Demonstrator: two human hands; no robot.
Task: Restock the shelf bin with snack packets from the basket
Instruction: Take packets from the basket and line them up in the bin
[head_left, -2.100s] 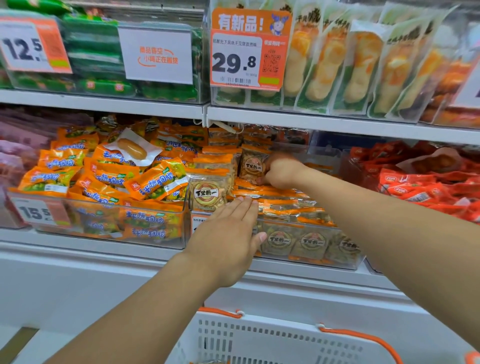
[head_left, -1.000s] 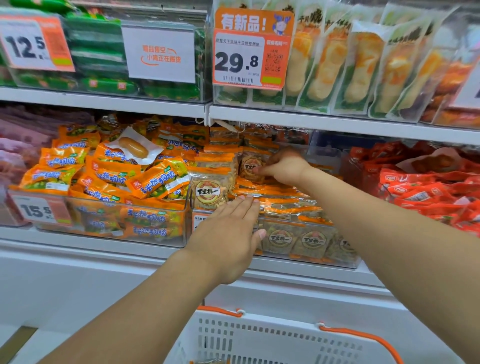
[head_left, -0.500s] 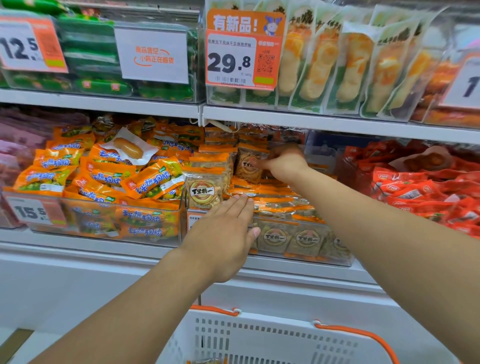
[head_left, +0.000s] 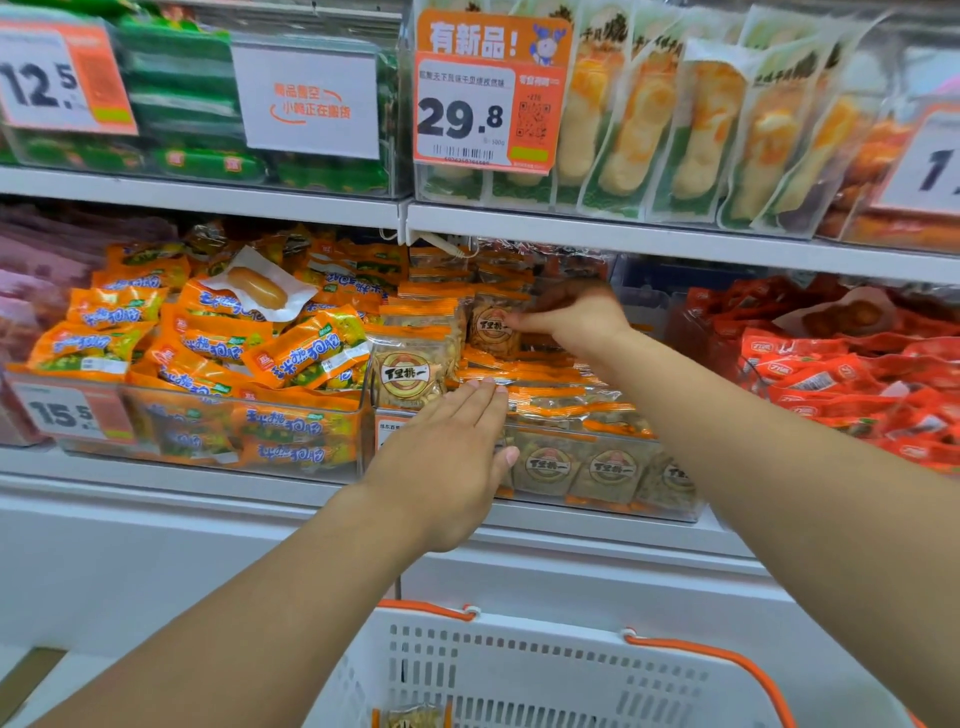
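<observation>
A clear shelf bin (head_left: 602, 512) on the middle shelf holds several orange-topped snack packets with a round brown logo. My right hand (head_left: 571, 317) reaches deep into the bin and pinches an upright snack packet (head_left: 491, 327) near the back. My left hand (head_left: 447, 462) lies flat with straight fingers against the bin's front left corner, fingertips touching the flat-lying packets. Another upright packet (head_left: 410, 374) stands at the bin's front left. The white basket (head_left: 545, 670) with orange handles sits below, one packet (head_left: 413, 717) showing inside.
Left of the bin is a bin of orange and green packets (head_left: 208, 358) with a 15.5 tag. Red packets (head_left: 852, 374) fill the bin on the right. The upper shelf (head_left: 623, 239) overhangs close above, carrying a 29.8 price sign (head_left: 488, 98).
My right hand has shifted slightly at the back of the bin, its fingers now on the upright packet's edge. My left hand has stayed against the bin front.
</observation>
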